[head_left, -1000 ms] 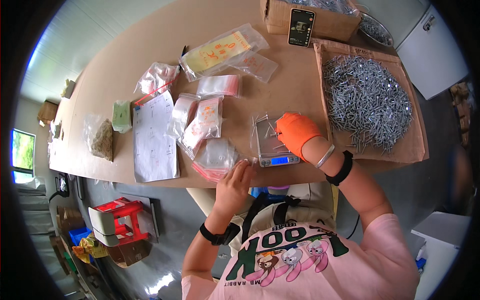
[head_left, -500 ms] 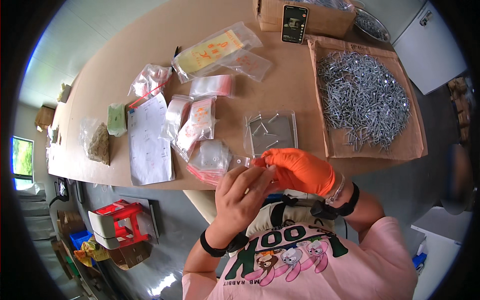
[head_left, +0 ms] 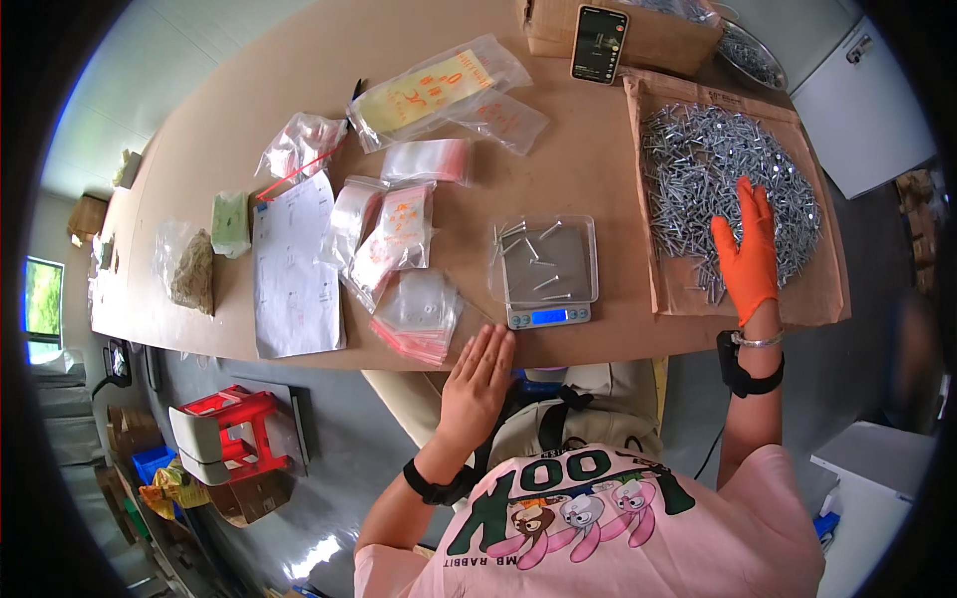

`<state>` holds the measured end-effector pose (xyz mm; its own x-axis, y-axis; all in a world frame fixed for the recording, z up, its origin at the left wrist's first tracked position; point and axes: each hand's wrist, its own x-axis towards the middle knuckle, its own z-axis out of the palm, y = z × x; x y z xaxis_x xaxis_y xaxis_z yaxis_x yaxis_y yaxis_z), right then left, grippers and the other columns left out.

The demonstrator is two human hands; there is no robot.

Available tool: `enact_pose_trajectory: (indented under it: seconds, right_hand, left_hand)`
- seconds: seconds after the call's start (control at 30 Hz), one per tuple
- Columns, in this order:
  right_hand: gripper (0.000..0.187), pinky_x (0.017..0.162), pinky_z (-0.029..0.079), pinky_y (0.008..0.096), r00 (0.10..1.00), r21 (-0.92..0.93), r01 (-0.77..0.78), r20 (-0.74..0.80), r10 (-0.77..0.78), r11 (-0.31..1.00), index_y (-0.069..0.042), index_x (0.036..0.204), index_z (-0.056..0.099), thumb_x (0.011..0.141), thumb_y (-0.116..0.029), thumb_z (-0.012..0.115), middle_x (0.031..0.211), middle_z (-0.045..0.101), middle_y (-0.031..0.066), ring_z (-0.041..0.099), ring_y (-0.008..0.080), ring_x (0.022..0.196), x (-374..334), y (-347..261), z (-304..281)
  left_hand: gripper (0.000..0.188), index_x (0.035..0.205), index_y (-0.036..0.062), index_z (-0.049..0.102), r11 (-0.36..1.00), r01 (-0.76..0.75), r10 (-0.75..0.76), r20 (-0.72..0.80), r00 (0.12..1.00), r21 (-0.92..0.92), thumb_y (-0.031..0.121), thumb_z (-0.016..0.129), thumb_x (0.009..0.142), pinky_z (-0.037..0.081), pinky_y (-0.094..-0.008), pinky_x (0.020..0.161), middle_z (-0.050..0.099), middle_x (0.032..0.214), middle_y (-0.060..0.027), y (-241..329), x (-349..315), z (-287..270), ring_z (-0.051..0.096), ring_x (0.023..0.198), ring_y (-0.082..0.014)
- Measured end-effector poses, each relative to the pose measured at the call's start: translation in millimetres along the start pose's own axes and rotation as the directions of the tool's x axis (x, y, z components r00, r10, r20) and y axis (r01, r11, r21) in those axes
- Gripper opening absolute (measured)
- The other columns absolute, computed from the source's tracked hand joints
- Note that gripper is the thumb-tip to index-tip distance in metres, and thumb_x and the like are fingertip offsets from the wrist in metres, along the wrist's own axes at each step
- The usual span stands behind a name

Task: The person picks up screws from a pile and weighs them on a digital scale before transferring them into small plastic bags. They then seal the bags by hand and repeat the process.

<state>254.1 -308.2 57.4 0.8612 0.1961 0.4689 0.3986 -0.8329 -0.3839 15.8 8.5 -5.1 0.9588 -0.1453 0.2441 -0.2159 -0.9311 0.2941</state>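
My left hand [head_left: 478,377] is bare and lies flat at the table's front edge, fingers stretched out, beside a stack of clear zip bags with red edges [head_left: 417,317]. In an orange glove, my right hand [head_left: 748,261] hovers over or touches the near part of a heap of silver screws [head_left: 693,164], thumb apart from the fingers. That heap lies in an open cardboard tray [head_left: 698,302]. Between my hands stands a small digital scale [head_left: 549,317] with a lit blue display. A clear plastic tray [head_left: 595,261] on it carries several loose screws [head_left: 543,263].
More zip bags [head_left: 404,224] and a paper sheet [head_left: 296,279] lie to the left. Behind are a bagged yellow card [head_left: 429,100], an upright phone [head_left: 599,45] against a cardboard box [head_left: 663,40], and a metal bowl [head_left: 753,58]. A red-and-white stool [head_left: 234,434] stands below.
My right hand has moved from beside my left hand to the screw heap. My left hand has opened and lowered onto the table edge. The scale's display is now uncovered.
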Motion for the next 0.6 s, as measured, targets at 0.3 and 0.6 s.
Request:
enact_pose_trajectory:
  seconds: [0.3,0.6]
  right_hand:
    - [0.033,0.107,0.041,0.0431,0.922,0.307,0.117,0.319,-0.218,0.944,-0.01,0.124,0.065,0.093,-0.019,0.067,0.129,0.059,0.0175,0.053,0.036,0.124,-4.9,-66.2,25.3]
    - [0.012,0.092,0.049,0.0417,0.765,0.353,0.084,0.576,-0.287,0.932,-0.011,0.094,0.074,0.084,-0.018,0.074,0.102,0.066,0.0082,0.059,0.0302,0.107,2.0,-141.6,72.6]
  left_hand:
    - [0.035,0.113,0.0017,0.072,0.98,-0.189,0.177,-0.153,0.972,-0.069,0.003,0.069,0.077,0.058,-0.0321,0.077,0.071,0.106,-0.0083,-14.9,-4.0,-42.5,0.07,0.097,-0.0233]
    - [0.034,0.104,0.0044,0.072,0.934,0.18,-0.294,-0.375,0.879,-0.31,-0.011,0.068,0.074,0.055,-0.0341,0.063,0.066,0.086,-0.0097,-8.1,9.3,-82.5,0.069,0.074,-0.0262]
